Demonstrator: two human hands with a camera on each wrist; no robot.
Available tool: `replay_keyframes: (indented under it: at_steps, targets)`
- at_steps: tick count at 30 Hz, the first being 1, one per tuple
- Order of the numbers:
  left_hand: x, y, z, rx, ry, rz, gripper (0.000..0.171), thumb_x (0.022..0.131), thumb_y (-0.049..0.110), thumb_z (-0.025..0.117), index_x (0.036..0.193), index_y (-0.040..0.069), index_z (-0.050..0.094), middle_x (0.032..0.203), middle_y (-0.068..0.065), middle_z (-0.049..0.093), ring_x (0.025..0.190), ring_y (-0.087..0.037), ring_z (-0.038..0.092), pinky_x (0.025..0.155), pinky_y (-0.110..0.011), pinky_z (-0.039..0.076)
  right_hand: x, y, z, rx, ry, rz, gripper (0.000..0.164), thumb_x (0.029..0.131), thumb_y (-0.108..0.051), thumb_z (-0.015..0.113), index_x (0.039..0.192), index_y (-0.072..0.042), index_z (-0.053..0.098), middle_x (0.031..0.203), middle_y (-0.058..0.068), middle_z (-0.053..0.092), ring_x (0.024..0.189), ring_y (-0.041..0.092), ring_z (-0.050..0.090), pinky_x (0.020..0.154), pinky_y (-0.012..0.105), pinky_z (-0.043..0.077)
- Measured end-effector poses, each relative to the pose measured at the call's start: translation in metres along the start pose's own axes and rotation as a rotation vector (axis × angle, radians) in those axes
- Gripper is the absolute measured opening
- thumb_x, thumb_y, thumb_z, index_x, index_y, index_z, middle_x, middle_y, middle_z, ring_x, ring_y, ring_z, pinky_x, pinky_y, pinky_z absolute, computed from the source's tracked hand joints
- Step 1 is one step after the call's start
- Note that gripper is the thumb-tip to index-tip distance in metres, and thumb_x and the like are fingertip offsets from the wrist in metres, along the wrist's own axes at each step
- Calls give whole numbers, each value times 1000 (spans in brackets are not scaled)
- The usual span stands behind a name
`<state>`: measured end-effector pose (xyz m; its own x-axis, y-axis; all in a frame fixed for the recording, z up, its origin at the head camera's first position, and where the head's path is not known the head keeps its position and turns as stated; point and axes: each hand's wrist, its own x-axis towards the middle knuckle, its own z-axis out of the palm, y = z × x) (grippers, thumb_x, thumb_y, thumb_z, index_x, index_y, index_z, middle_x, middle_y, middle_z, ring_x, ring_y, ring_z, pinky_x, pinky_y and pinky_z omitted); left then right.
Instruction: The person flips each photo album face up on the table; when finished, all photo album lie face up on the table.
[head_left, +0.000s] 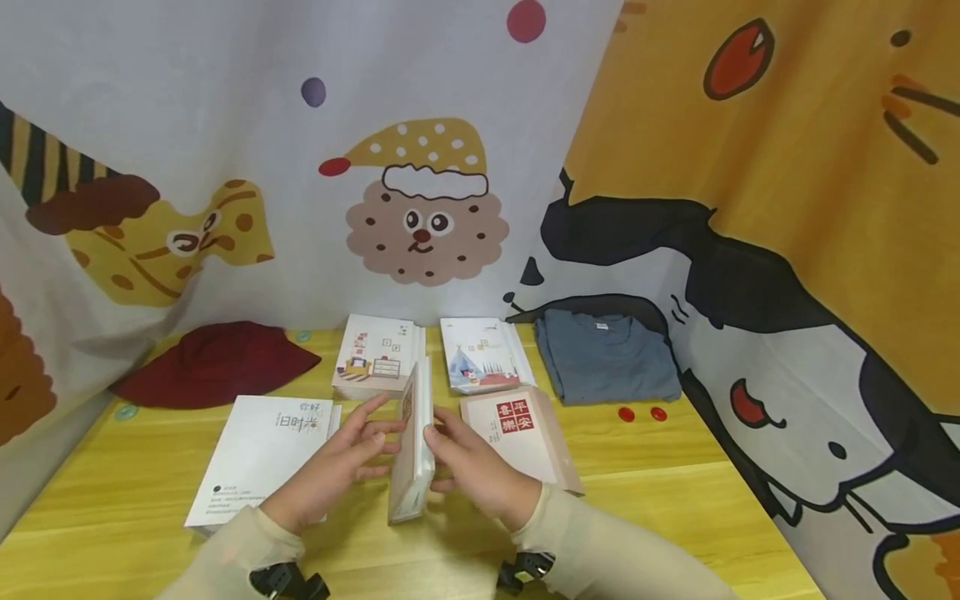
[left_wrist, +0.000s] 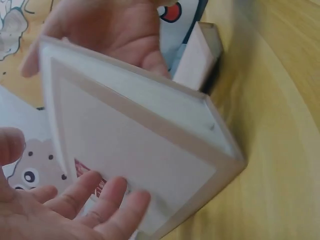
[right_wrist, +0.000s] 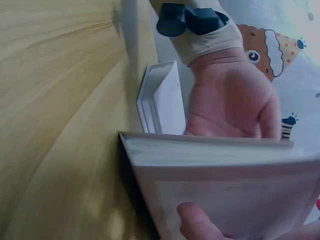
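A pale pink hardcover book (head_left: 411, 454), with white page edges and a red square print, stands upright on the table between both hands, its lower corner at the tabletop. On its left side is my left hand (head_left: 333, 475), fingers spread and fairly straight, the fingertips right at the printed cover. My right hand (head_left: 487, 475) flanks the other side, its thumb along the near edge and the fingers partly hidden behind the book. In the right wrist view, the right thumb (right_wrist: 195, 222) overlaps the plain cover. Neither hand wraps around the book.
A similar pink book (head_left: 525, 467) lies to the right, a white book (head_left: 255, 458) to the left. Two illustrated book stacks (head_left: 375, 354) (head_left: 480, 354) lie behind. A dark red hat (head_left: 217, 362) is back left, a folded grey-blue shirt (head_left: 607, 358) back right. A patterned curtain (head_left: 255, 50) hangs behind.
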<state>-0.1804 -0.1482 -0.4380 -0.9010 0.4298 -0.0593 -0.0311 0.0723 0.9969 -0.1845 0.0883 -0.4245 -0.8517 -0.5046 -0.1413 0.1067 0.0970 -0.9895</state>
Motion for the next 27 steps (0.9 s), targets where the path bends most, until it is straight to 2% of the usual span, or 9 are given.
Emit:
replay_keyframes:
  at_steps: [2,5,7,9,12,15,21,27]
  targets:
    - [1,-4,0,31,-13,-7,63,115,29,39,170,17,9,162,-29,39,143,-50,45,113,-62,46,1,1,-1,-13,19,-18,69,109,-32,57,165,-7,27,154,24,50,127,40,64,96,55,60]
    - [2,-9,0,73,-22,-9,63,115,26,40,170,14,11,160,-28,42,146,-51,42,116,-64,41,3,5,-4,-109,59,-64,75,99,-13,68,163,-5,31,146,24,56,121,35,67,95,47,61]
    - [3,-11,-1,100,-10,-17,63,115,23,41,169,13,13,160,-29,43,148,-50,40,119,-65,37,4,8,-5,-189,107,-87,81,92,-4,71,163,-5,30,146,22,57,121,33,65,99,47,58]
    - [2,-12,-1,140,28,-36,64,113,21,45,168,10,15,162,-31,38,151,-51,35,122,-65,32,4,10,-7,-248,161,-106,90,88,2,70,165,-5,25,152,24,51,128,35,60,108,51,52]
    - [3,-13,0,173,99,-100,69,110,20,52,167,5,17,167,-36,23,156,-52,21,125,-64,24,4,12,-9,-317,235,-94,97,84,4,68,167,-4,19,162,28,37,140,40,47,119,59,37]
    - [5,-14,0,180,156,-165,73,108,19,55,167,2,15,170,-36,10,157,-53,11,126,-63,19,3,14,-9,-366,266,-75,97,81,4,67,166,-3,22,166,31,26,149,43,33,124,63,26]
    - [8,-14,-4,165,244,-225,71,109,18,53,166,2,15,169,-37,12,157,-52,15,123,-66,27,8,20,-6,-336,229,-21,91,84,-1,71,164,-6,29,167,29,28,154,41,27,125,64,24]
    - [6,-10,-11,187,280,-247,71,109,21,55,167,6,17,169,-38,11,157,-55,14,118,-69,34,13,27,-4,-261,200,51,87,88,-14,77,163,-8,33,167,28,31,151,42,34,123,63,29]
